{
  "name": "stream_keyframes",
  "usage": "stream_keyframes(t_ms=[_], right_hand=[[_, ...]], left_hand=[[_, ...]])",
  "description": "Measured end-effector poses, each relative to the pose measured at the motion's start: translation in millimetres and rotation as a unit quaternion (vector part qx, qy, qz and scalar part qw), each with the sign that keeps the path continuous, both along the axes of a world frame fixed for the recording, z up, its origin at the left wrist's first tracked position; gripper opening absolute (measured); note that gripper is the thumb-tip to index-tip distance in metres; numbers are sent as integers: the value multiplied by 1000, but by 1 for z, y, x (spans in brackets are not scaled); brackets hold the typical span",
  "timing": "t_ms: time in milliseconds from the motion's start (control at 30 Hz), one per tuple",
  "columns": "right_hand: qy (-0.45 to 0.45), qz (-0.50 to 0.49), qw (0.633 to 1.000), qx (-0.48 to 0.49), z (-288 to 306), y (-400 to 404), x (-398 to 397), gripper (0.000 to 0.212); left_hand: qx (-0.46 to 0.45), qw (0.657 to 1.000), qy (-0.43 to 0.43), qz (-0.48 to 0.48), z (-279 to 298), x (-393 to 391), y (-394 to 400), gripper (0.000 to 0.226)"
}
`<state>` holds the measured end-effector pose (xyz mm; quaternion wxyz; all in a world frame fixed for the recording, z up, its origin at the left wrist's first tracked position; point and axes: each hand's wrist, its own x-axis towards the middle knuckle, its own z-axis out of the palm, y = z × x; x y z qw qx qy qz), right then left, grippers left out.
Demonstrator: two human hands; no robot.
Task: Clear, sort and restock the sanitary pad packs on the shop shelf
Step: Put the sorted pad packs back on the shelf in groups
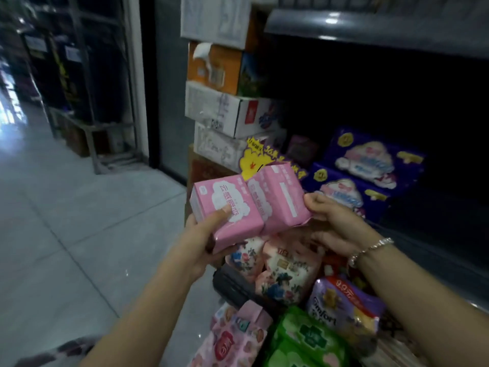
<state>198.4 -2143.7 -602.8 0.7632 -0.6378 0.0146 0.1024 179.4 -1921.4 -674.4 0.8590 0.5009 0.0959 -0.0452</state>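
Observation:
Two pink sanitary pad packs are held side by side in front of me. My left hand (209, 234) grips the left pink pack (225, 205) from below, thumb on its face. My right hand (330, 223) pinches the right pink pack (280, 197) at its lower right edge. Behind them, on the dark shop shelf (428, 250), lie two purple pad packs (370, 160), one stacked on the other. Below my hands lies a heap of packs: floral pink-white ones (283, 276), a purple pack (344, 305), green packs (309, 337) and a pink pack (235, 337).
A stack of cardboard boxes (219, 107) stands left of the shelf, with a yellow price tag (254, 160) in front. A metal shelf edge (370, 27) runs overhead. A dark object (232, 284) lies by the heap. Grey tiled floor (79, 221) stretches left toward racks.

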Motion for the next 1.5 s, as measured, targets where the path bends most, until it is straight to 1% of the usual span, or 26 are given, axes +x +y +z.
stream_keyframes(t_ms=[67,133,200,267,400,433,533,567,633,667,700,767,833,900,933,1000,1067,1167,1267,1333,1400,1500], right_hand=[[-17,-12,1000,6,8,-7,-7,11],[-32,-19,999,21,13,-16,-10,25],[-42,-25,998,27,18,-20,-14,34],[-56,-35,998,7,20,-22,-16,35],[-81,-47,994,-57,25,-25,-16,32],[-89,-45,992,-78,26,-27,-16,36],[-114,-27,984,-131,24,-30,-13,64],[-124,-30,980,-155,22,-30,-12,74],[-141,-58,966,-208,16,-31,-7,91],[-142,-76,960,-228,15,-33,-5,94],[-141,-94,956,-239,14,-35,-2,91],[-129,-122,955,-236,15,-39,2,74],[-104,-132,969,-183,21,-43,6,58],[-91,-133,978,-134,28,-47,13,50],[-89,-131,979,-128,32,-47,17,48],[-90,-117,979,-141,42,-47,26,43],[-99,-98,974,-181,54,-43,33,35],[-134,-99,950,-266,72,-33,42,36],[-192,-128,907,-353,89,-22,58,48],[-224,-134,881,-395,100,-17,76,56],[-229,-137,865,-426,110,-12,98,57],[-212,-134,843,-476,118,-5,134,60]], left_hand=[[12,1000,-11,-6,12,0,-6,71],[21,999,-24,-23,21,-1,-12,69],[28,998,-34,-41,23,1,-17,60],[23,997,-38,-63,22,3,-21,57],[5,993,-61,-105,25,13,-27,63],[3,991,-70,-114,26,16,-28,63],[-5,988,-92,-120,29,22,-36,64],[-4,988,-99,-118,29,24,-40,60],[1,986,-119,-115,29,25,-47,44],[2,986,-124,-114,29,25,-50,38],[1,985,-128,-115,29,26,-52,36],[-14,984,-126,-126,28,28,-53,40],[-34,983,-122,-135,28,32,-51,47],[-55,984,-116,-122,27,40,-47,57],[-66,985,-112,-109,26,46,-44,64],[-90,986,-112,-87,26,55,-39,71],[-102,985,-118,-78,27,61,-36,72],[-107,984,-128,-66,28,65,-37,70],[-137,982,-125,-29,28,73,-40,69],[-159,979,-125,-8,29,79,-42,65],[-166,979,-114,20,29,86,-44,60],[-168,979,-103,52,30,96,-48,51]])
